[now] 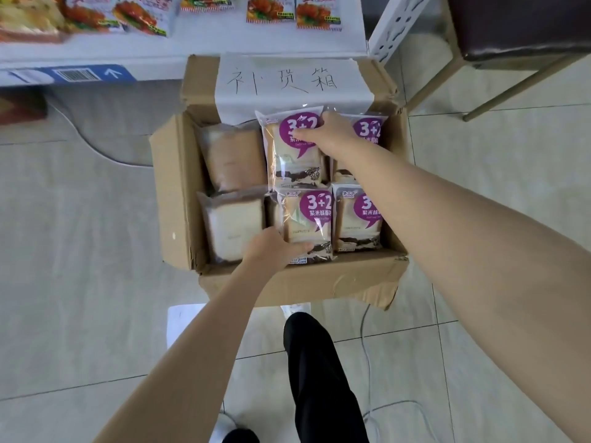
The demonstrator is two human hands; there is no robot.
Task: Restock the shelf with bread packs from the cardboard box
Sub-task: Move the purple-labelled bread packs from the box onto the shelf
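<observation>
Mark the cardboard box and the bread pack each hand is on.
cardboard box [172, 199], head view, left wall.
far bread pack [294, 164], head view, lower front, over the bread.
near bread pack [307, 225], head view, front centre.

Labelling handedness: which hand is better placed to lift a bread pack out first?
Probably right: right hand grips the far pack, raised over its neighbours; left hand holds the near pack lying flat.

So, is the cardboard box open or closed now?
Open: the cardboard box has its flaps folded outward, and bread packs show inside.
</observation>
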